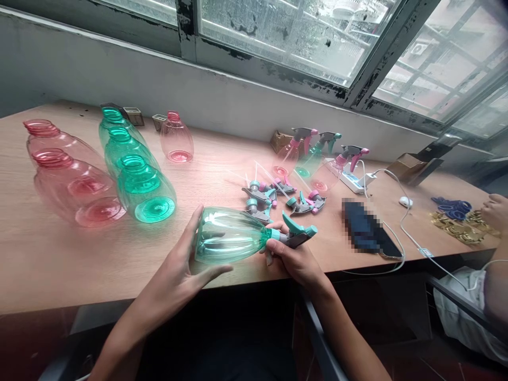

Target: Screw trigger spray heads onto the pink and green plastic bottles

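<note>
A clear green spray bottle (232,235) lies sideways above the table's front edge, its base to the left and its trigger sprayer (296,232) to the right. My left hand (186,264) cups the base loosely, fingers partly behind the bottle and thumb stretched out below it. At the neck, my right hand (296,259) grips the teal collar between thumb and fingers. Just beyond lie several loose trigger sprayers (260,196) with grey bodies, teal or pink parts and thin tubes.
Open-necked pink bottles (75,188) and green bottles (146,188) stand at left, with another pink bottle (177,137) farther back. Assembled spray bottles (311,156) stand behind the sprayers. Rightward are a phone (369,230), a power strip (355,180), cables, blue cord (452,208) and another person's hand (496,211).
</note>
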Demonstrator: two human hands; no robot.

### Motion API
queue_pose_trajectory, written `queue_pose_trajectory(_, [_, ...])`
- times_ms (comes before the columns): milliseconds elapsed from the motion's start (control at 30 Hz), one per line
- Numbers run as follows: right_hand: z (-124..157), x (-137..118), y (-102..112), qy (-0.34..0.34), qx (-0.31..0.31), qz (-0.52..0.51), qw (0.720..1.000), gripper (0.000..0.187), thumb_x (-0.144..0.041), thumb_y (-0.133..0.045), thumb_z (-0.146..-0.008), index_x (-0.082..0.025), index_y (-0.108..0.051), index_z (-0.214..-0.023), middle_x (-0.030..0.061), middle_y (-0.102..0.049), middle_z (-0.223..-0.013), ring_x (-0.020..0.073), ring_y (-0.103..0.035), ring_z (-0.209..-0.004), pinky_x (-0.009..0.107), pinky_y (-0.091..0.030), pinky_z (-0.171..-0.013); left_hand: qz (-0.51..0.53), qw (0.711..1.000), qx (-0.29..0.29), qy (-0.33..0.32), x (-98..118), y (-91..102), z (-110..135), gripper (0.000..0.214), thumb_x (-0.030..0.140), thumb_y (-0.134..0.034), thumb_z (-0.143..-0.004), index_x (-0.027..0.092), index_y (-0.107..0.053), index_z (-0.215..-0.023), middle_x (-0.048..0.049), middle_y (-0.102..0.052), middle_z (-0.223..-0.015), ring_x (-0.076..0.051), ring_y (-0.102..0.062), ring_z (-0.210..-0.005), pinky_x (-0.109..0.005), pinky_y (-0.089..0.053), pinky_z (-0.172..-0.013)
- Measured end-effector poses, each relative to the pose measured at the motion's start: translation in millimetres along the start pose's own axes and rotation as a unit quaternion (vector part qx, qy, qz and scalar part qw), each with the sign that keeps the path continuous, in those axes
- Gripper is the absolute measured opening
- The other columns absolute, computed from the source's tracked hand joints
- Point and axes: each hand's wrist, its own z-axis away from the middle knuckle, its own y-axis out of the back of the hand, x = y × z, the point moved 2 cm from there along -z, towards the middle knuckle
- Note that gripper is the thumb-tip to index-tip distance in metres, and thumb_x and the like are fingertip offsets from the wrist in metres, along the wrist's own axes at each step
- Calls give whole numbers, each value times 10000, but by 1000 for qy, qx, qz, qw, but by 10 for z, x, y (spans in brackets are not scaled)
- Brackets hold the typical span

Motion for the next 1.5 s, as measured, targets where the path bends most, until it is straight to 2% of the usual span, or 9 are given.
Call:
queue_pose_trajectory(133, [6,-17,-11,12,6,21,1000,179,-331,-771,-923,-227,-695,-1047,-39,-678,-671,157,-639,-685,279,-489,-715,-21,1000,-13,-10,-19,29,17,1125,517,-854,-767,322,-181,-1646,-112,-376,-1661,-424,-299,-1546,-623,-238,-1264])
queue_pose_trajectory(267, [16,-2,-9,-4,1,9,1000,202,-325,-775,-920,-227,-675,-1066,-44,-686,-708,135,-619,-630,260,-479,-656,-14,1000,-5,0,-25,42,16,918,508,-762,-867,257,-299,-1619,-146,-486,-1587,-426,-371,-1512,-612,-315,-1235])
queue_pose_trajectory(567, [7,10,4,-3,18,-3,1000,261,-362,-774,-914,-228,-633,-1087,-43,-698,-710,137,-630,-595,263,-476,-641,17,999,1,-31,38,2,4,980,402,-740,-921,421,-77,-1642,-16,-141,-1760,-330,-304,-1564,-471,-326,-1261])
queue_pose_trajectory(767, [57,11,-8,-18,11,19,1000,251,-382,-758,-931,-229,-650,-1097,-41,-688,-687,142,-624,-640,262,-473,-667,25,999,-11,-31,70,-16,26,1181,363,-835,-836,348,17,-1654,-84,-321,-1703,-337,-251,-1581,-466,-333,-1258])
queue_pose_trajectory(833, [76,14,-5,-34,1,38,999,255,-386,-748,-940,-236,-635,-1113,-44,-684,-676,141,-603,-612,266,-462,-646,24,1000,-7,-18,74,-13,43,1255,383,-885,-778,330,9,-1657,-98,-256,-1724,-356,-203,-1591,-488,-277,-1281])
queue_pose_trajectory(1067, [95,-12,2,-40,11,81,996,273,-433,-746,-935,-229,-630,-1074,-26,-674,-669,161,-594,-635,284,-449,-653,50,998,-34,4,97,-7,62,1112,442,-825,-845,271,-86,-1658,-146,-408,-1627,-356,-384,-1515,-511,-311,-1266])
queue_pose_trajectory(1200, [101,-36,-16,-39,28,83,995,240,-446,-738,-934,-222,-655,-957,-19,-656,-666,151,-581,-623,264,-440,-609,43,998,-41,2,104,-10,60,1170,434,-833,-840,325,-2,-1657,-145,-377,-1635,-353,-466,-1457,-508,-381,-1224])
queue_pose_trajectory(1367, [122,-46,-33,-51,42,72,995,238,-454,-742,-924,-226,-675,-927,-18,-644,-631,145,-544,-576,256,-414,-550,5,998,-27,-47,125,-6,75,1108,354,-791,-892,419,23,-1641,-57,-188,-1731,-331,-224,-1586,-494,-229,-1296])
queue_pose_trajectory(1500, [130,-35,-23,-45,46,84,994,266,-471,-770,-893,-219,-687,-894,-1,-642,-627,145,-520,-539,264,-377,-493,19,999,-24,-36,131,-6,83,1182,386,-845,-834,362,8,-1652,-81,-125,-1750,-350,-135,-1606,-498,-189,-1307])
